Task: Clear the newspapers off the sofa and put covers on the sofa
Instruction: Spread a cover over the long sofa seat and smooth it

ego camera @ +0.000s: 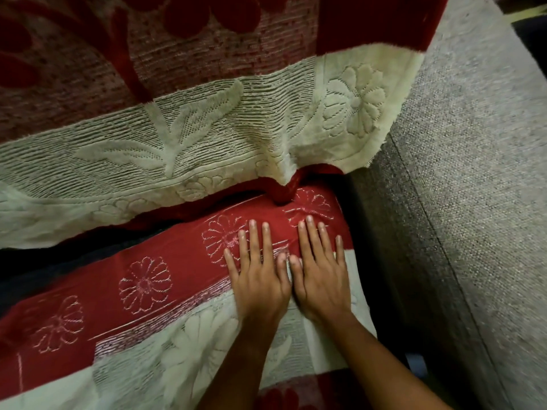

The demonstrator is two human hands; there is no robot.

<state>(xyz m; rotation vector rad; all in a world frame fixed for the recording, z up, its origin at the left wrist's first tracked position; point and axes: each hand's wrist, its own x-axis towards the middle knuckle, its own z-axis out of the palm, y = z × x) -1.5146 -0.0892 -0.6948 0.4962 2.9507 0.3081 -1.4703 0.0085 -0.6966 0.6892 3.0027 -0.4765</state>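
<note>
Left hand [260,279] and right hand [321,279] are pressed flat side by side on the seat cover [145,282], fingers [253,241] straight and slightly spread. The cover is laid left to right. The back cover [177,128] hangs just far of them, and the armrest [473,173] is nearest the right hand.

Two hands press flat, side by side with thumbs touching, on a red and cream flower-patterned fabric seat cover [142,291]: left hand [260,279], right hand [321,276], fingers [310,232] straight. A matching red and cream back cover [183,119] hangs behind. A grey woven sofa armrest [461,173] stands alongside.
</note>
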